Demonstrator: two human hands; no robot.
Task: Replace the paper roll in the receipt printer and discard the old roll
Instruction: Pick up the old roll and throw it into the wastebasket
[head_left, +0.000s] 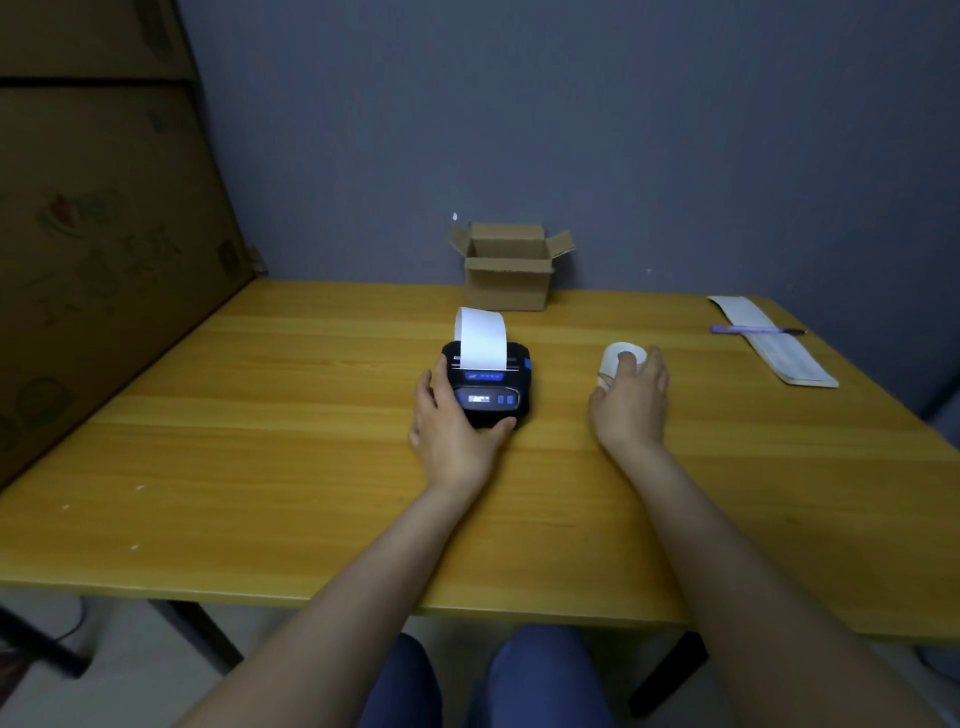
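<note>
A small black receipt printer (488, 387) with a lit blue display sits mid-table. A strip of white paper (482, 336) curls up out of its slot. My left hand (452, 421) grips the printer's left side and front, thumb along the near edge. To the right, a white paper roll (615, 358) stands on the table. My right hand (631, 397) is on it, fingers curled over its top and near side.
An open cardboard box (508, 270) stands behind the printer against the wall. A purple pen (756, 329) lies across a long printed slip (774, 340) at the far right of the wooden table (260, 441). Large cartons (98, 234) stand along the left.
</note>
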